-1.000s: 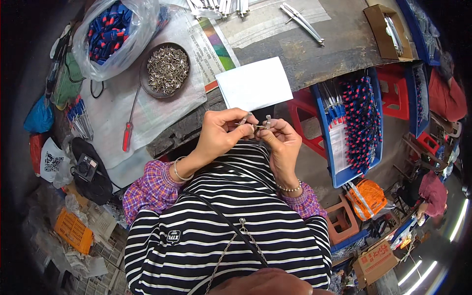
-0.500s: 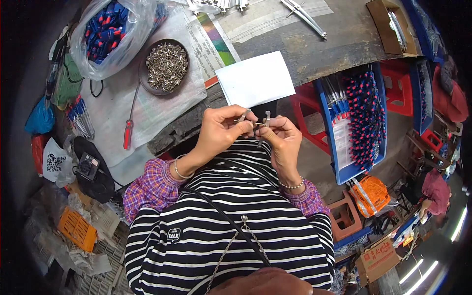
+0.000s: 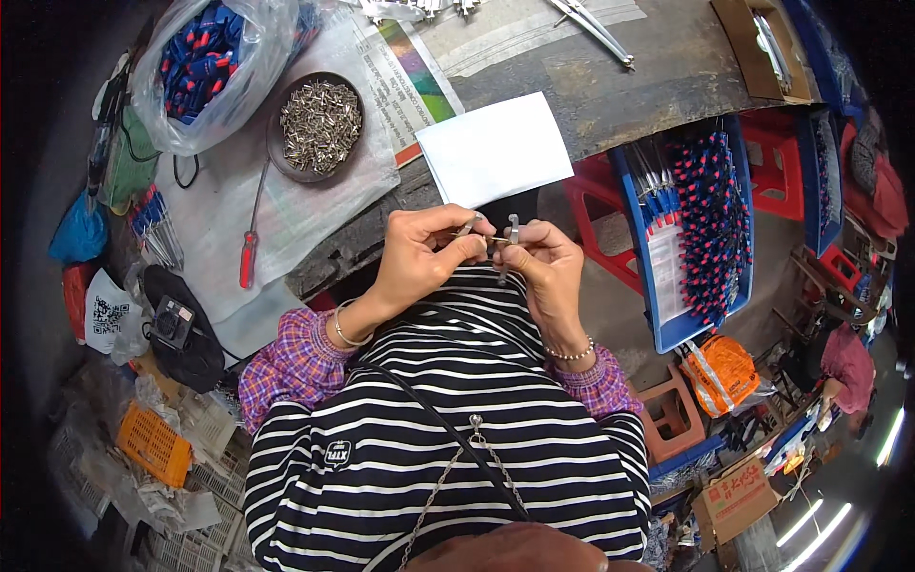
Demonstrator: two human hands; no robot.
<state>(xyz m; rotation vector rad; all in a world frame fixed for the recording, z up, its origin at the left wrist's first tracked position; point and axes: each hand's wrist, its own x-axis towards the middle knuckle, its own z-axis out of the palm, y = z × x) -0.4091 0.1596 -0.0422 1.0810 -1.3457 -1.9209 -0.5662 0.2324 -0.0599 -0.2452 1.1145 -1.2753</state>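
Observation:
Above my lap, at the table's near edge, my two hands are pinched close together, fingertips nearly touching. My left hand (image 3: 419,255) is closed with thumb and forefinger on a small grey metal part (image 3: 467,226). Between the fingers of my right hand (image 3: 551,272) is a flat metal clip (image 3: 515,230) with a hooked upper end; its lower end shows below the thumb. A thin metal pin (image 3: 498,239) spans the gap between the hands. How these pieces join is too small to tell.
On the table are a bowl (image 3: 271,143) of small metal rivets, a red-handled screwdriver (image 3: 248,259), white paper (image 3: 494,151) and a plastic bag (image 3: 152,86) of blue-and-red pieces. To the right, a blue crate (image 3: 658,324) of blue-and-red handled tools stands near red stools (image 3: 600,210).
My hands keep almost the same pose. The clip in my right hand has shifted very slightly left, and the whole view has tilted a little.

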